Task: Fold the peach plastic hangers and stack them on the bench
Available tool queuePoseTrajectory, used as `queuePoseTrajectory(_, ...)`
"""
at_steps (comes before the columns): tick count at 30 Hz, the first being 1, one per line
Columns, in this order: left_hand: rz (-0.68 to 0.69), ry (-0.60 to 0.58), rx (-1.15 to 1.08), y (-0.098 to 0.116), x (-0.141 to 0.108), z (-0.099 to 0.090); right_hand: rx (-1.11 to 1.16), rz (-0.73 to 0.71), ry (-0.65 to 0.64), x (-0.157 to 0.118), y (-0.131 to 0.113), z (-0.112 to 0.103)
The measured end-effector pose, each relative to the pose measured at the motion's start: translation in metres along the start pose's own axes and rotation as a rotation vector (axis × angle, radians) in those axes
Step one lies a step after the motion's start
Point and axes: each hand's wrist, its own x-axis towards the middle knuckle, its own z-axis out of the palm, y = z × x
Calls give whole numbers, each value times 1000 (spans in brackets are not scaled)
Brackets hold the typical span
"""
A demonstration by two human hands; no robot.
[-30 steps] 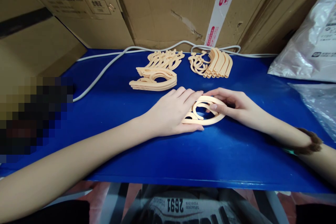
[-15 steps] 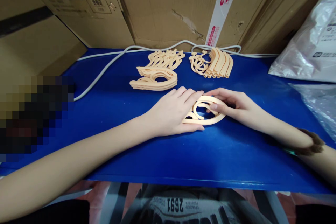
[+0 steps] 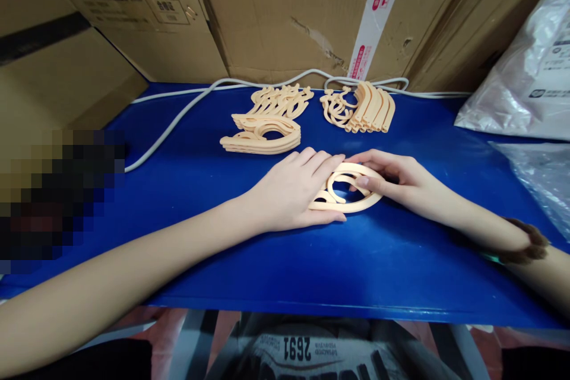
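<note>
A cream plastic folding hanger (image 3: 356, 208), folded into an oval with a curved hook inside it, lies low over the blue table between both hands. My left hand (image 3: 287, 190) is wrapped over its left end, fingers on the far edge and thumb along the near edge, hiding that part. At the right end, my right hand (image 3: 401, 178) pinches the curved pieces between thumb and fingers. Just behind my left hand is a stack of similar folded hangers (image 3: 262, 141).
Slim cream pieces (image 3: 282, 100) lie behind the stack. Farther right are cream hooks (image 3: 336, 110) and a row of curved hanger arms (image 3: 373, 108). A white cable (image 3: 178, 122) crosses the table (image 3: 285, 273). Cardboard boxes (image 3: 285, 18) line the back; plastic bags (image 3: 521, 95) stand right.
</note>
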Motion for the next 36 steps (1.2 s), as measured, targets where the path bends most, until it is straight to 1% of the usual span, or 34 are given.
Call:
queuePoseTrajectory(6, 1, -7, -6, 0, 0, 0, 40, 14, -10, 0, 0, 0)
queuePoseTrajectory(26, -4, 2, -28, 1, 0, -1, 74, 17, -16, 0, -2, 1)
queuePoseTrajectory(36, -2, -20, -45, 2, 0, -2, 43, -1, -8, -1, 0, 0)
